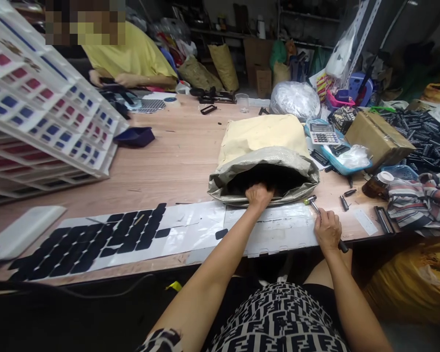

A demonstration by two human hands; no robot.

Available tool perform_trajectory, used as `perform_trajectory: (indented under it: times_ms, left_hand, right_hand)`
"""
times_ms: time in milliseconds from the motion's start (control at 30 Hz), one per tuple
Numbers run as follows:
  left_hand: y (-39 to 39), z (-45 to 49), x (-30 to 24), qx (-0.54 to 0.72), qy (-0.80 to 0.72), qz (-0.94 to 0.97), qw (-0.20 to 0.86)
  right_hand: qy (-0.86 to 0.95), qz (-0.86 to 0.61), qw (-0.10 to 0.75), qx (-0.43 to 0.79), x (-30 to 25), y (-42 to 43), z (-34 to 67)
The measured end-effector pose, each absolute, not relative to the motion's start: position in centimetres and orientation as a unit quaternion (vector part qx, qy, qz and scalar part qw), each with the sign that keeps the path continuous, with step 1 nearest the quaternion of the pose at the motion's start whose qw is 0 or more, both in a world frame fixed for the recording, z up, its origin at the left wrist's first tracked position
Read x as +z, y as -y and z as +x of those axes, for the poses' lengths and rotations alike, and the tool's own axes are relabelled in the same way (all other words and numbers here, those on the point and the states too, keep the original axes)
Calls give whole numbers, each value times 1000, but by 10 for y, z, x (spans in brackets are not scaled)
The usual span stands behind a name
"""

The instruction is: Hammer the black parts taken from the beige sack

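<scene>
My left hand (259, 195) reaches into the mouth of a beige woven sack (266, 137) lying on the table. Its fingers are lost in the dark opening, so what they touch is hidden. Near the table's front edge, my right hand (327, 230) is closed around a small hammer (342, 246) with a black handle and a yellowish head that points toward the sack. Flat black rounded pieces (84, 239) lie in rows on a white sheet (190, 220) to the left. One loose black piece (222, 234) rests on the sheet nearer my left forearm.
A white plastic rack (58, 98) leans at the left. Opposite sits a person in a yellow shirt (132, 49). On the right are a calculator (322, 133), a blue basket (346, 164), a cardboard box (377, 139), a brown jar (376, 187) and a heap of black parts (425, 137).
</scene>
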State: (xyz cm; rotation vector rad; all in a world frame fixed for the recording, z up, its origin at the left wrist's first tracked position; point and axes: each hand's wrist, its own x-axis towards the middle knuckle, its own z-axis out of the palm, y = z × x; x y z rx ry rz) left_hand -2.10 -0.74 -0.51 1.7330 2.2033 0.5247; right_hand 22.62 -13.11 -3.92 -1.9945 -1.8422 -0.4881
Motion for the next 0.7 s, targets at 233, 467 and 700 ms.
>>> perform_trajectory:
  times_ms: [233, 467, 700]
  left_hand:
    - [-14, -12, -14, 109, -778, 602, 143]
    - [21, -32, -5, 221, -747, 617, 112]
    - [92, -44, -37, 304, -535, 778, 129]
  right_hand:
    - [652, -717, 187, -164, -39, 133, 225]
    - [651, -716, 188, -167, -38, 133, 224]
    - [650, -720, 183, -159, -35, 133, 222]
